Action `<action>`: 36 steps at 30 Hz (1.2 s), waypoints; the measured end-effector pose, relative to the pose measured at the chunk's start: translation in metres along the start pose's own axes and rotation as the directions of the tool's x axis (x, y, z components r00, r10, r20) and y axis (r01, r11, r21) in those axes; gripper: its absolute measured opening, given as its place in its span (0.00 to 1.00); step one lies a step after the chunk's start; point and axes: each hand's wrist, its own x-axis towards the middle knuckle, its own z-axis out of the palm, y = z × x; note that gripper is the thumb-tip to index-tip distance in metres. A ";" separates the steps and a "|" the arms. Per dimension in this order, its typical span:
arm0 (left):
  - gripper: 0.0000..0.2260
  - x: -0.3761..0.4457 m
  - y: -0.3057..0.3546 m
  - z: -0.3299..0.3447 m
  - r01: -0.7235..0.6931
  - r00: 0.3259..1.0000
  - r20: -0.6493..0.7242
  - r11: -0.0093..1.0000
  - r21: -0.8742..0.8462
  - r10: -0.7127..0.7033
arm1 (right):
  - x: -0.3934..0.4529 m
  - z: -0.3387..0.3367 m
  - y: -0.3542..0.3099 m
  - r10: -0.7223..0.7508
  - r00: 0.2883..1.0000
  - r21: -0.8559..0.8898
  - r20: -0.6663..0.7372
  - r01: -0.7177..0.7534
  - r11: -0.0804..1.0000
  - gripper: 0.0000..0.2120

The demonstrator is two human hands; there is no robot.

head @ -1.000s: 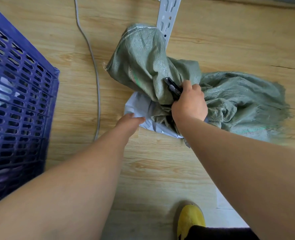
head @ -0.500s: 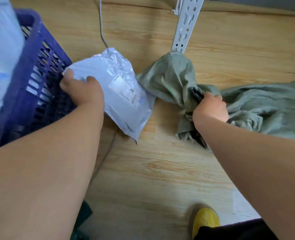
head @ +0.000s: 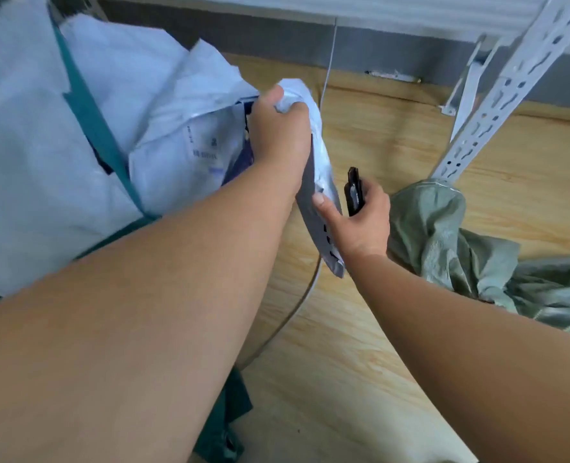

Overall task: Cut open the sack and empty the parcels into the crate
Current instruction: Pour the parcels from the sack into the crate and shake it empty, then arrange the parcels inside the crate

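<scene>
L hand (head: 278, 128) grips the top edge of a grey poly parcel (head: 320, 208), fingers curled over the crumpled corner, holding it edge-on right at the crate (head: 243, 155). Only a sliver of the crate's dark-blue wall shows btwn the heaped parcels (head: 116, 105); the rest is buried under white/grey mailers. My read: the parcel hangs vertical bc it's being fed over the rim onto the pile, and the top grip lets it drop in w/o folding.

R hand (head: 360, 222) does two jobs. Its fingers are wrapped round a black cutter (head: 353, 192), which sticks up out of the fist, while the thumb (head: 322, 203) presses on the parcel's lower half. Prob steadying the bag so it doesn't swing, and keeping the cutter in hand for more cutting. Can't tell if the blade is out – too blurred.

Sack (head: 460, 248): green woven, lying slack and crumpled on the wood floor (head: 360, 329) to the right, apart from both hands, its near end bunched vs the foot of a white slotted shelf upright (head: 497, 105). It looks mostly flat, so I'd judge it's near empty; what's left inside isn't visible. A grey cable (head: 297, 305) runs along the floor under the parcel.

Risk: cutter sits just beside the thin poly bag, so a slip could nick it.
</scene>
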 end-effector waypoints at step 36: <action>0.42 0.009 0.099 -0.265 0.203 0.979 -0.184 0.330 0.922 -0.087 | -0.018 0.130 -0.296 -0.504 0.818 -0.358 0.277 0.574 0.736 0.16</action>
